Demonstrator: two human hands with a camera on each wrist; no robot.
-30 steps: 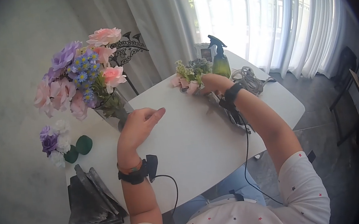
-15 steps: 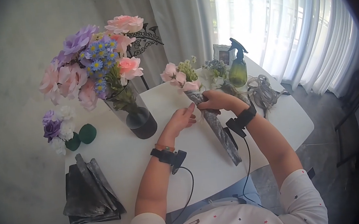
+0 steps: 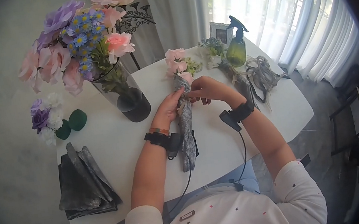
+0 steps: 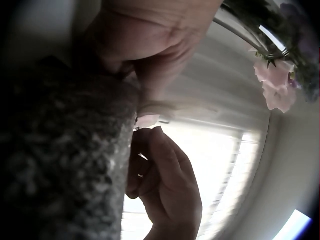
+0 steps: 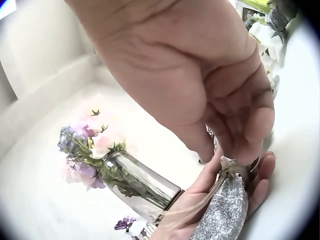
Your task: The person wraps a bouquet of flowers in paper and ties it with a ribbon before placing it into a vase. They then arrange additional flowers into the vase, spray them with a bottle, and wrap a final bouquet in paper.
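Observation:
A slim bouquet wrapped in grey mottled paper (image 3: 186, 131) lies lengthwise in front of the person, pink roses (image 3: 176, 61) and small green sprigs at its far end. The left hand (image 3: 169, 107) grips it around the neck, just below the flowers. From the right, the right hand (image 3: 211, 89) reaches to the same spot, its thumb and fingertips pinching at the tie. A thin sheer ribbon (image 5: 200, 204) trails from that gathered neck in the right wrist view. In the left wrist view, the wrapping (image 4: 65, 170) fills much of the left side.
A tall glass vase (image 3: 133, 106) of large flowers stands at left. Folded dark paper (image 3: 85, 184) and purple-white flowers (image 3: 41, 116) lie nearer the left edge. At right are another wrapped bunch (image 3: 241, 85), a green spray bottle (image 3: 236, 54) and a ribbon coil (image 3: 262, 74).
The right hand has brought the bouquet leftward from beside the other bunch. The left hand has moved from near the vase and now grips it, and the bouquet points more straight ahead.

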